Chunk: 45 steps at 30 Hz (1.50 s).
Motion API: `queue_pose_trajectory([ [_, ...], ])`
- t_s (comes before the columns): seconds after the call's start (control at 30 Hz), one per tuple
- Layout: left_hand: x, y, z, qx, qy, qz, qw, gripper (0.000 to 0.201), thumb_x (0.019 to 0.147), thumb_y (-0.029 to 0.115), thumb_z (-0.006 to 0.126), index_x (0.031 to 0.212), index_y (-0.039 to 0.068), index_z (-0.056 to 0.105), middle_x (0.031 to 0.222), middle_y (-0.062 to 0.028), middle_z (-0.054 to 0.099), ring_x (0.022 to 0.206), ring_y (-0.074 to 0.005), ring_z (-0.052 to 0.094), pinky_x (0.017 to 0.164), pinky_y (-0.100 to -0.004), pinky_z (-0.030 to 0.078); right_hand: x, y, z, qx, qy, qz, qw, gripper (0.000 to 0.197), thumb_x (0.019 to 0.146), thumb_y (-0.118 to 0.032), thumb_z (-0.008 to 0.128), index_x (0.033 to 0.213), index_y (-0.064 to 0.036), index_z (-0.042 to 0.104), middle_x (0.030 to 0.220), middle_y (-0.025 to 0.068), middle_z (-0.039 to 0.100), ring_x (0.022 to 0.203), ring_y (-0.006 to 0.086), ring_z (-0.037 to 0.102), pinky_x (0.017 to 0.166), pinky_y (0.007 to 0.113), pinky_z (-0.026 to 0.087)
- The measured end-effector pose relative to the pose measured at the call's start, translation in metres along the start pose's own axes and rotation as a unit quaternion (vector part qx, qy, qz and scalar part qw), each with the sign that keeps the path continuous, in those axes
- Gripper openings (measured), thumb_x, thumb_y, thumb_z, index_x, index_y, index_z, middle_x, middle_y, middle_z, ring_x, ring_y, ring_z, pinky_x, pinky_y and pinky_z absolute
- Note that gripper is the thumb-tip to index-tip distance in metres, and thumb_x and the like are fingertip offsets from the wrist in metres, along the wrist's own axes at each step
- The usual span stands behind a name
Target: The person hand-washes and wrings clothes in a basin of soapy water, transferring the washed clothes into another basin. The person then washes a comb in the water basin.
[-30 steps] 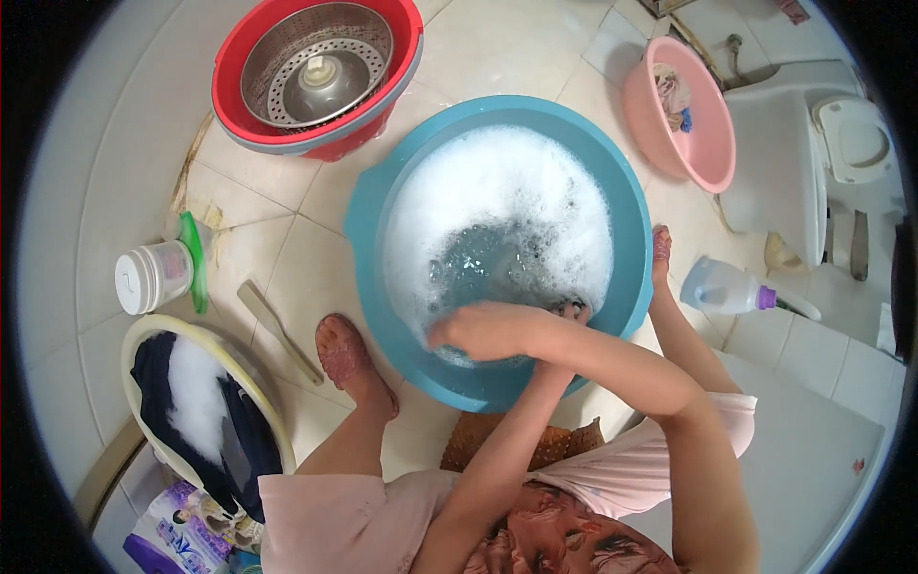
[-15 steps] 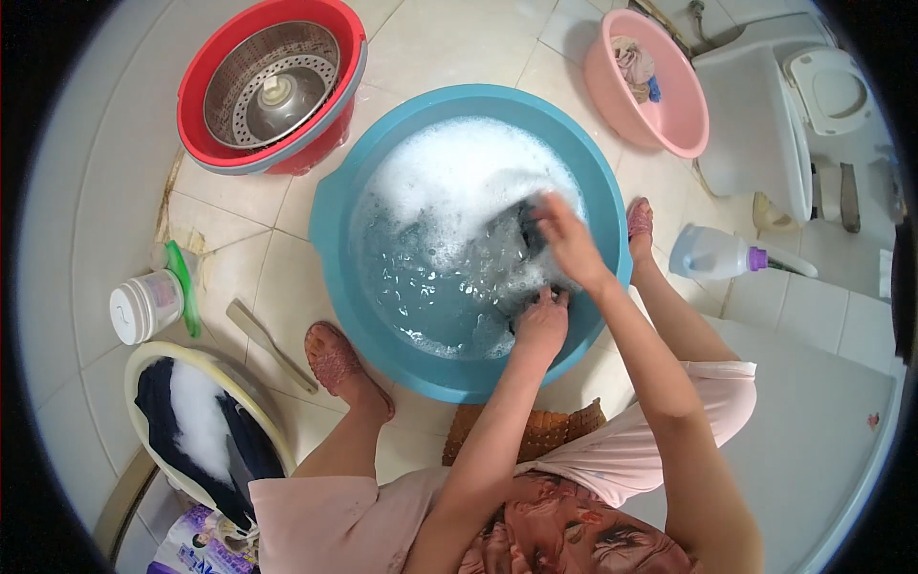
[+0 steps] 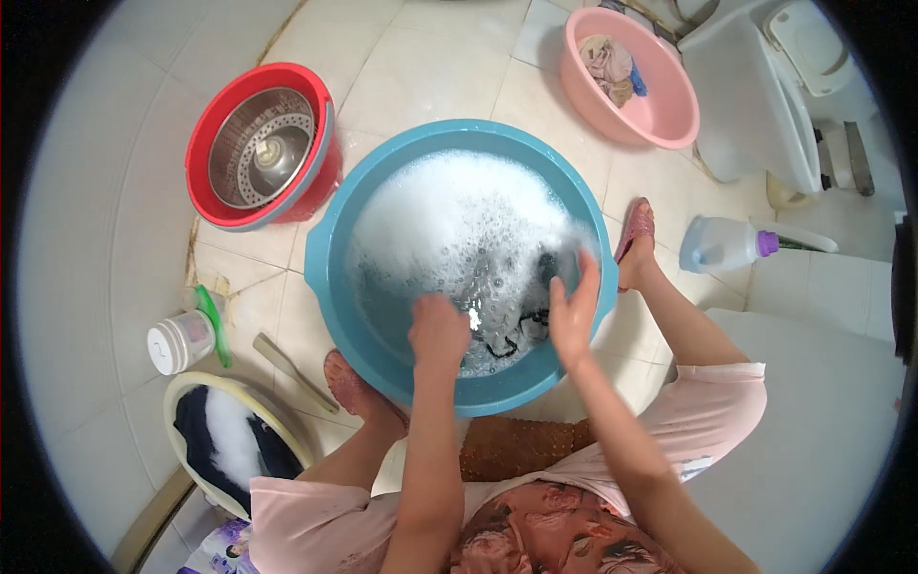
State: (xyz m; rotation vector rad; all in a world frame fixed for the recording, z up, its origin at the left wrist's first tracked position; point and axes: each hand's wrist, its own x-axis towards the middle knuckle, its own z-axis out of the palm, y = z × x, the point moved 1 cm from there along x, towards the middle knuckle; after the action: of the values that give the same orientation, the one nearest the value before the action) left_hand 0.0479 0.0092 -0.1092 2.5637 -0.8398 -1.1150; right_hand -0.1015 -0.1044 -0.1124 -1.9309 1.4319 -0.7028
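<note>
A large blue basin [image 3: 320,253] holds water topped with white foam [image 3: 459,196]. Dark wet cloth [image 3: 547,266] shows through the suds on its right side, and a black cord-like edge [image 3: 501,350] floats near the front; most of the cloth is under water. My left hand [image 3: 438,330] is curled closed at the water, left of the cloth; whatever its fingers hold is hidden. Beside the cloth, near the right wall of the basin, my right hand [image 3: 577,311] has its thumb and fingers apart and nothing visible in them.
A red bucket with a metal spinner basket [image 3: 311,191] stands back left, a pink basin [image 3: 674,110] with cloths back right. A bottle with purple cap [image 3: 722,247] lies right. At left are a white tub [image 3: 182,342], a long stick [image 3: 287,368] and a cream basin [image 3: 182,402] with dark clothes.
My left hand has moved left, away from the cloth, and curled. The right hand has come closer to me. Foam has spread across the basin, and a black cord-like edge now shows. The view has shifted slightly.
</note>
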Motion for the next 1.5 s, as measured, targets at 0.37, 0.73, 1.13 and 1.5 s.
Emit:
queue_pose_trajectory([
  [0.37, 0.068, -0.008, 0.02, -0.532, 0.585, -0.077, 0.607, 0.042, 0.093, 0.017, 0.043, 0.13, -0.001, 0.037, 0.134, -0.0191, 0.037, 0.119, -0.0272, 0.041, 0.099, -0.0353, 0.033, 0.043, -0.004, 0.093, 0.187, 0.243, 0.115, 0.945, 0.04, 0.094, -0.017, 0.039, 0.127, 0.0043, 0.038, 0.129, 0.0177, 0.042, 0.121, 0.0262, 0.039, 0.102, 0.034, 0.029],
  [0.73, 0.143, 0.032, -0.003, -0.641, 0.434, 0.034, 0.632, 0.032, 0.091, 0.017, 0.037, 0.112, -0.003, 0.05, 0.101, -0.0107, 0.058, 0.089, -0.0202, 0.055, 0.078, -0.0315, 0.044, 0.098, -0.079, 0.146, 0.454, 0.13, 0.168, 0.865, 0.039, 0.095, -0.03, 0.039, 0.115, -0.0001, 0.052, 0.107, 0.009, 0.056, 0.097, 0.0199, 0.053, 0.088, 0.031, 0.041],
  [1.13, 0.186, 0.098, -0.13, -0.799, 0.091, 0.145, 0.577, 0.035, 0.09, 0.023, 0.04, 0.112, -0.002, 0.052, 0.111, -0.0163, 0.056, 0.096, -0.0271, 0.058, 0.08, -0.0386, 0.05, 0.198, -0.153, 0.11, 0.519, -0.113, 0.057, 0.845, 0.049, 0.096, -0.037, 0.031, 0.119, 0.0013, 0.05, 0.118, 0.0163, 0.055, 0.107, 0.0274, 0.053, 0.094, 0.036, 0.04],
  [1.5, 0.165, 0.084, -0.13, 0.167, 0.115, 0.254, 0.946, 0.027, 0.083, 0.011, 0.044, 0.105, 0.001, 0.056, 0.113, -0.02, 0.055, 0.101, -0.0352, 0.054, 0.087, -0.0424, 0.044, 0.176, -0.121, 0.109, -0.306, -0.278, -0.173, 0.894, 0.035, 0.092, -0.027, 0.039, 0.112, -0.0033, 0.055, 0.114, 0.0187, 0.055, 0.107, 0.0309, 0.053, 0.094, 0.047, 0.037],
])
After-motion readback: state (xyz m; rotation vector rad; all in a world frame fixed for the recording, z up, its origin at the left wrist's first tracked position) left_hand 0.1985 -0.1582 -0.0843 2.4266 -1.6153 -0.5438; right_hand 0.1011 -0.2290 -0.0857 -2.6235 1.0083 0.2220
